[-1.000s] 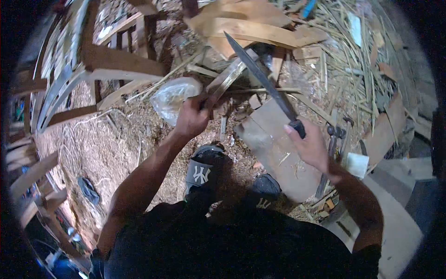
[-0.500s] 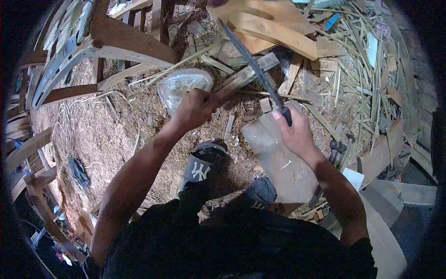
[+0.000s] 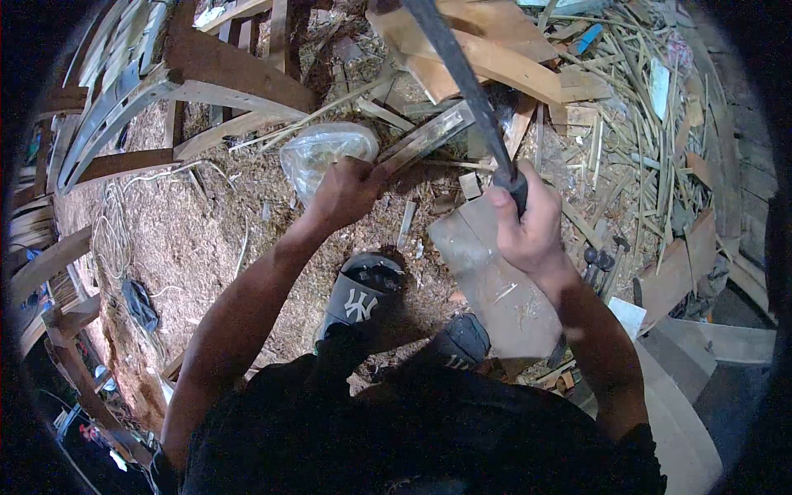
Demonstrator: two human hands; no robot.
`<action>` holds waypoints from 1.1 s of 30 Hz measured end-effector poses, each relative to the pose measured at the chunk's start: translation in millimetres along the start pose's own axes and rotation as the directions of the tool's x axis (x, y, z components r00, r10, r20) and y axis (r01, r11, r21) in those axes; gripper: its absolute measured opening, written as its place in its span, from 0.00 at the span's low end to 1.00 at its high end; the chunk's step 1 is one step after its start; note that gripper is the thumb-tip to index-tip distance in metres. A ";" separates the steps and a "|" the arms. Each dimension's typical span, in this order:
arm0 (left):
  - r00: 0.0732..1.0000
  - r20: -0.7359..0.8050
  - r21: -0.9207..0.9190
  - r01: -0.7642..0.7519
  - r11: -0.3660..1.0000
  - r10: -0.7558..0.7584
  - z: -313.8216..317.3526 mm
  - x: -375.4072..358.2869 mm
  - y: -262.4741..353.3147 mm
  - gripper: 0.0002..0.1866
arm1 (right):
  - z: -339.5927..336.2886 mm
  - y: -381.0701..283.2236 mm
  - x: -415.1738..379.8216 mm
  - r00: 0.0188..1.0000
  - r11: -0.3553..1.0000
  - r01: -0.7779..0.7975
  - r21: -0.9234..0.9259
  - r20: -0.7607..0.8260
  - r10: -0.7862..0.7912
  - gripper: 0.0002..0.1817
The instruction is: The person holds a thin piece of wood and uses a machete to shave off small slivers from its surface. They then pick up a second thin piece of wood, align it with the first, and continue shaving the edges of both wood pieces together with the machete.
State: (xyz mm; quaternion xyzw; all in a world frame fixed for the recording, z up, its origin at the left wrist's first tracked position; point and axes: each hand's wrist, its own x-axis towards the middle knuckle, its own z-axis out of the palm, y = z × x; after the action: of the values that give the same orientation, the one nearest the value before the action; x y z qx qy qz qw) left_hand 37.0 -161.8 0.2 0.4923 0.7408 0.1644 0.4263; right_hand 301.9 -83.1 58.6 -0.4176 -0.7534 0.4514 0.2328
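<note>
My left hand (image 3: 351,191) is closed around the near end of a short wooden batten (image 3: 429,136), which points up and to the right. In my right hand (image 3: 532,219) is the dark handle of a machete (image 3: 466,78). The long dark blade rises toward the top of the view and overlaps the far end of the batten. Just behind my left hand lies a clear plastic bag (image 3: 318,157). Below my right hand, a flat wooden board (image 3: 495,276) rests on the ground, with a few slivers on it.
Sawdust and shavings cover the floor around my sandals (image 3: 360,301). Wooden frames (image 3: 235,74) stand at upper left, and a coiled cord (image 3: 111,235) lies below them. Thin wood strips (image 3: 610,157) are heaped on the right, near a hammer (image 3: 596,262). Planks (image 3: 495,62) lie ahead.
My right hand has moved slightly right and down, and the machete blade has lifted toward the camera. My left hand and the batten have stayed almost in place.
</note>
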 end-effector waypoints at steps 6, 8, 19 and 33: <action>0.996 0.020 0.015 0.082 0.997 -0.082 0.0 0.1 7.7 0.29 | 30.8 44.4 -4.1 0.974 0.965 -0.193 -0.176 0.086 0.210 0.18; 1.000 0.001 0.071 -0.012 0.997 0.012 2.4 -2.7 6.8 0.29 | 22.9 42.6 -2.2 0.974 0.956 -0.184 -0.227 0.092 0.209 0.19; 0.993 -0.058 0.148 -0.090 0.985 0.099 12.9 3.5 -13.6 0.27 | 10.3 19.2 -9.2 0.997 0.992 -0.070 -0.109 0.010 0.072 0.19; 0.995 0.033 0.149 -0.103 0.983 0.099 7.5 4.6 -11.6 0.20 | -4.4 -5.7 -6.1 0.982 0.991 0.136 -0.020 -0.129 -0.137 0.21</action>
State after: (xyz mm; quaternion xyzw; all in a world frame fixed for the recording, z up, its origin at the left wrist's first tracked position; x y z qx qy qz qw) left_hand 35.4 -164.5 -14.0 0.5621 0.7197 0.1233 0.3884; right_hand 306.0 -87.5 65.9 -0.3949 -0.7659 0.4022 0.3094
